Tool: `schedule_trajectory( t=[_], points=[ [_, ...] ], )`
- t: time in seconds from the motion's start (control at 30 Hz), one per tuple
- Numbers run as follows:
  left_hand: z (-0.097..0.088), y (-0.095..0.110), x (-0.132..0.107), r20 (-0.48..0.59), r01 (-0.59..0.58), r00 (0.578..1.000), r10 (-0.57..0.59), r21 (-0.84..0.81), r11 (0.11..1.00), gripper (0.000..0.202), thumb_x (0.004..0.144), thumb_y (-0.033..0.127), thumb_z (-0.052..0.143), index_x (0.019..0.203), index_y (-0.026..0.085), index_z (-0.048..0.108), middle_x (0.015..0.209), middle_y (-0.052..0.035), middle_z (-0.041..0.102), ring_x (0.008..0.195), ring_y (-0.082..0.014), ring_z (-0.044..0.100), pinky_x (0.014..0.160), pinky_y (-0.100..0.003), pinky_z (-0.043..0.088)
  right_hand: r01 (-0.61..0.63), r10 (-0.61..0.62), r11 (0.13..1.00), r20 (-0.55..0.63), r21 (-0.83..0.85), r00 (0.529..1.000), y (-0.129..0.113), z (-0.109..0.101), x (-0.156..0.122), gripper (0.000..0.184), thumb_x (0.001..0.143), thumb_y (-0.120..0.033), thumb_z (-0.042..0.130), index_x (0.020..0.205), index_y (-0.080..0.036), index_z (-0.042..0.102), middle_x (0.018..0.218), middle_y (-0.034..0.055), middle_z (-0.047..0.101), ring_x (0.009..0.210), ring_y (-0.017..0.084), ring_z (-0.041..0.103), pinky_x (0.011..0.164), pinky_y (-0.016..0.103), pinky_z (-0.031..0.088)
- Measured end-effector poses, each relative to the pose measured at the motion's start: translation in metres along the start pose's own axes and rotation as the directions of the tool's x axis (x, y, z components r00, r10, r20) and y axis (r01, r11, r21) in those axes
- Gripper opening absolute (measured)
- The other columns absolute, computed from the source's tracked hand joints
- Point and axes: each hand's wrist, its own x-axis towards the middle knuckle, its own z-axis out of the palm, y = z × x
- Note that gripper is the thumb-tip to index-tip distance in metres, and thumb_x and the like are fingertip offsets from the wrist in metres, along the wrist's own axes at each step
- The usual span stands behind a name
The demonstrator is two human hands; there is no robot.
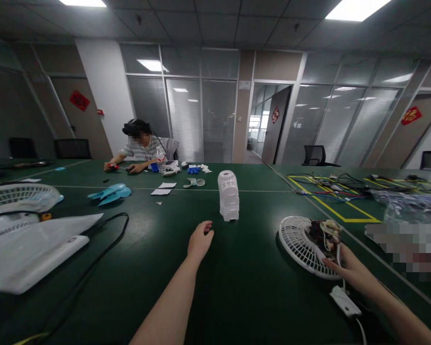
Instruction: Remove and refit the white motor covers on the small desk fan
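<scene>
Fan grille (295,244) — in right hand (348,266); white housing (229,196) — beyond left hand (200,241).

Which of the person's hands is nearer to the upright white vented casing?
Left. The left hand is just short of the casing, to its left, with a gap. The right hand is well off to the right, its grip at the round white grille.
</scene>
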Motion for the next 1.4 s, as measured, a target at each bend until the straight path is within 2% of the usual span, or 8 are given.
schedule_trajectory(
  t=[0.13, 0.33, 0.57, 0.77, 0.9, 1.0, 1.23, 1.4],
  points=[
    [-0.001, 0.000, -0.002, 0.020, -0.012, 1.000, 0.012, 0.004, 1.000, 0.035, 0.084, 0.025, 0.056, 0.119, 0.026, 0.060, 0.119, -0.0052, 0.063, 0.106, -0.0192, 0.061, 0.091, -0.032, 0.047, -0.016, 0.027, 0.998, 0.205, -0.057, 0.978, -0.032, 0.022, -0.007, 0.086, 0.076, -0.065, 0.050, 0.138, -0.006, 0.041, 0.136, 0.0212, 0.052, 0.124, 0.034, 0.051, 0.102, 0.045, 0.043],
    [0.001, 0.000, -0.002, 0.049, -0.053, 0.997, 0.052, 0.033, 0.998, 0.036, 0.083, 0.028, 0.056, 0.119, 0.028, 0.060, 0.122, -0.0037, 0.062, 0.104, -0.0186, 0.062, 0.091, -0.032, 0.047, 0.206, -0.175, 0.977, 0.331, -0.059, 0.927, -0.134, 0.046, -0.020, 0.085, 0.081, -0.061, 0.048, 0.144, -0.005, 0.035, 0.144, 0.0205, 0.043, 0.135, 0.032, 0.038, 0.111, 0.046, 0.031],
    [0.002, 0.003, 0.000, 0.045, -0.065, 0.997, 0.063, 0.045, 0.997, 0.029, 0.086, 0.033, 0.054, 0.111, 0.026, 0.066, 0.115, -0.0035, 0.065, 0.104, -0.0193, 0.061, 0.097, -0.033, 0.044, 0.245, -0.251, 0.968, 0.293, 0.057, 0.923, -0.239, 0.077, -0.037, 0.082, 0.080, -0.059, 0.054, 0.147, -0.016, 0.032, 0.147, 0.0134, 0.042, 0.136, 0.032, 0.035, 0.109, 0.049, 0.033],
    [-0.001, 0.001, 0.004, -0.099, -0.015, 0.995, 0.015, 0.002, 1.000, 0.031, 0.085, 0.030, 0.053, 0.112, 0.023, 0.066, 0.119, -0.0060, 0.062, 0.112, -0.0210, 0.057, 0.102, -0.034, 0.040, 0.184, -0.267, 0.940, 0.282, 0.288, 0.921, -0.249, 0.084, -0.025, 0.060, 0.089, -0.055, 0.044, 0.140, -0.023, 0.045, 0.134, 0.0106, 0.056, 0.124, 0.030, 0.050, 0.099, 0.046, 0.041],
    [-0.001, 0.000, 0.006, -0.115, 0.001, 0.993, -0.003, -0.020, 1.000, 0.030, 0.084, 0.030, 0.055, 0.111, 0.024, 0.066, 0.119, -0.0058, 0.061, 0.110, -0.0213, 0.057, 0.101, -0.034, 0.041, 0.114, -0.181, 0.912, 0.136, 0.394, 0.974, -0.237, 0.083, 0.021, 0.039, 0.095, -0.044, 0.034, 0.115, -0.025, 0.062, 0.096, 0.0046, 0.072, 0.089, 0.022, 0.067, 0.076, 0.034, 0.049],
    [-0.001, 0.000, 0.008, -0.082, -0.009, 0.997, 0.006, -0.035, 0.999, 0.032, 0.081, 0.027, 0.057, 0.112, 0.026, 0.065, 0.119, -0.0050, 0.059, 0.109, -0.0215, 0.058, 0.100, -0.034, 0.042, 0.160, -0.170, 0.910, -0.008, 0.381, 0.985, -0.243, 0.090, 0.064, 0.032, 0.093, -0.041, 0.041, 0.109, -0.022, 0.061, 0.091, 0.0045, 0.071, 0.085, 0.021, 0.065, 0.076, 0.032, 0.048],
    [0.000, -0.005, 0.010, -0.064, -0.023, 0.998, 0.018, -0.082, 0.996, 0.038, 0.079, 0.023, 0.060, 0.115, 0.032, 0.064, 0.122, -0.0016, 0.056, 0.110, -0.0212, 0.058, 0.103, -0.037, 0.040, 0.263, -0.235, 0.916, -0.126, 0.304, 0.964, -0.298, 0.119, 0.134, 0.065, 0.083, -0.047, 0.056, 0.137, -0.015, 0.038, 0.129, 0.0171, 0.050, 0.114, 0.028, 0.051, 0.093, 0.039, 0.042],
    [-0.002, -0.009, 0.011, -0.169, -0.044, 0.985, 0.017, -0.152, 0.987, 0.038, 0.080, 0.021, 0.058, 0.118, 0.028, 0.062, 0.118, -0.0048, 0.053, 0.113, -0.0193, 0.055, 0.100, -0.032, 0.043, 0.193, -0.186, 0.977, -0.085, 0.089, 0.979, -0.318, 0.141, 0.152, 0.085, 0.075, -0.051, 0.063, 0.141, -0.012, 0.027, 0.125, 0.0189, 0.047, 0.114, 0.033, 0.049, 0.091, 0.041, 0.042]
  ],
)
